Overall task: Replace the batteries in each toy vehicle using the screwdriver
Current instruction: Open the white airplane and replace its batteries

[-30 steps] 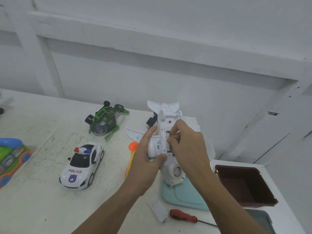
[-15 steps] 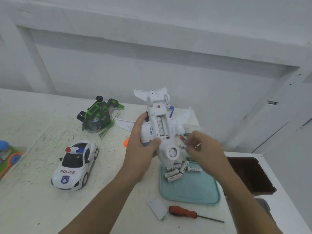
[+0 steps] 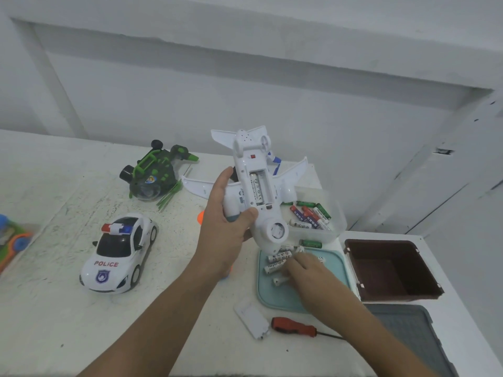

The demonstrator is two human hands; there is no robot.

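Observation:
My left hand grips a white toy plane belly-up above the table. Its battery bay is open and one white battery lies inside. My right hand is low on a teal lid, fingertips among several loose white batteries; whether it pinches one is hidden. The plane's white battery cover lies on the table next to a red-handled screwdriver. A white police car and a green toy vehicle sit to the left.
A clear tub with mixed coloured batteries stands behind the teal lid. A brown box and a grey tray are at the right edge. A colourful toy pokes in at far left. The wall runs close behind.
My right hand left the plane's battery bay and dropped onto the teal lid among the white batteries. My left hand tilted the plane slightly while holding it.

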